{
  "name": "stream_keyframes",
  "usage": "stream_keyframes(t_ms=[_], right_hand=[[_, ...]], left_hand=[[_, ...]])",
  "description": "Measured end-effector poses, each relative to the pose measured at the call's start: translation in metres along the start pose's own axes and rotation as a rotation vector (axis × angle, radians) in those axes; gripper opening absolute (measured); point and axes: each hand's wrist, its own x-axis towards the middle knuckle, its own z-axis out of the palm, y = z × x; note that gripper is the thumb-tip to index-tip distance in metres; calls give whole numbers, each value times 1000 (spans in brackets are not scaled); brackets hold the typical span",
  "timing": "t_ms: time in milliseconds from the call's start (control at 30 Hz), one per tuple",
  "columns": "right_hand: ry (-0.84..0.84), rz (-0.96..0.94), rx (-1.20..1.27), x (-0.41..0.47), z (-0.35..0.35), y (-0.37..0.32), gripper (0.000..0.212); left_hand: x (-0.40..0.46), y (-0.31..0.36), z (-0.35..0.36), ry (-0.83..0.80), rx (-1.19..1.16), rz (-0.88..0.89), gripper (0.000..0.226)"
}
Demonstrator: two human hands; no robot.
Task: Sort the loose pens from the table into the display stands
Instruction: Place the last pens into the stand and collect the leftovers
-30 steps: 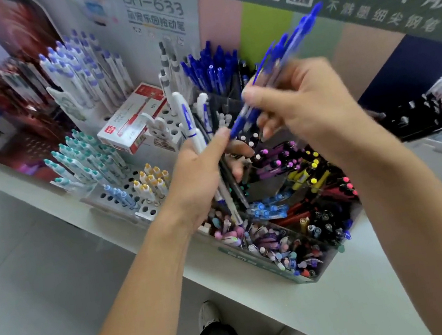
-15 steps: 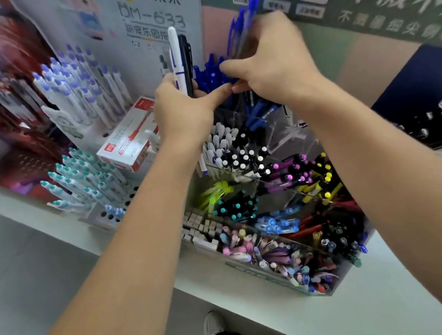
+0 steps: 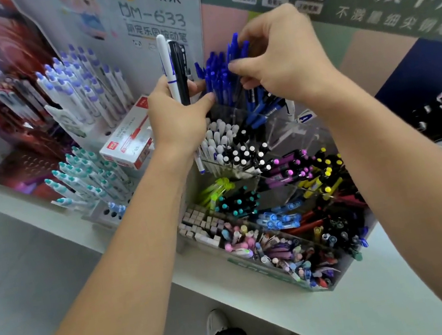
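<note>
Right hand pinches a bunch of blue capped pens over the crowded blue-pen compartment of the clear acrylic stand; left hand grips an upright white pen and black pen. Forcing the bunch in could jam it or spill pens into the neighbouring compartments.

Blue pens upright in clear stand

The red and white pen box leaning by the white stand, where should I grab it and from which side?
Grip the red and white pen box across its narrow sides near its upper end, coming from above and the front. It lies tilted against the white stand, with teal-capped pens crowding its lower left, so the top face is the open approach. Both hands are occupied now.
</note>
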Motion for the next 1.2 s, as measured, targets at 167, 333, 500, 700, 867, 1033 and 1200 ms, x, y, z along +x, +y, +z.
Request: stream_keyframes(t_ms=[167,333,500,700,867,1033,1200], right_hand=[[-205,42,-319,9,-2,-13,12],[-171,-9,-302,10,1,-22,9],[-94,-44,-269,2,-3,-25,8],[-210,94,111,-60,-35,-24,38],[-283,265,376,-98,-35,16,23],[-228,335,580,-120,-57,38,8],[-189,328,594,-141,-75,49,5]], left_hand=[[-4,11,-8,-82,-154,-144,29],[-18,20,-25,-244,-344,-285,10],[-39,22,-47,-479,-512,-405,22],[-83,31,-27,-673,-302,-302,21],[-116,34,7,-725,-257,-304,20],[-132,33,27,-693,-488,-467,28],[-144,36,43,-774,-548,-571,20]])
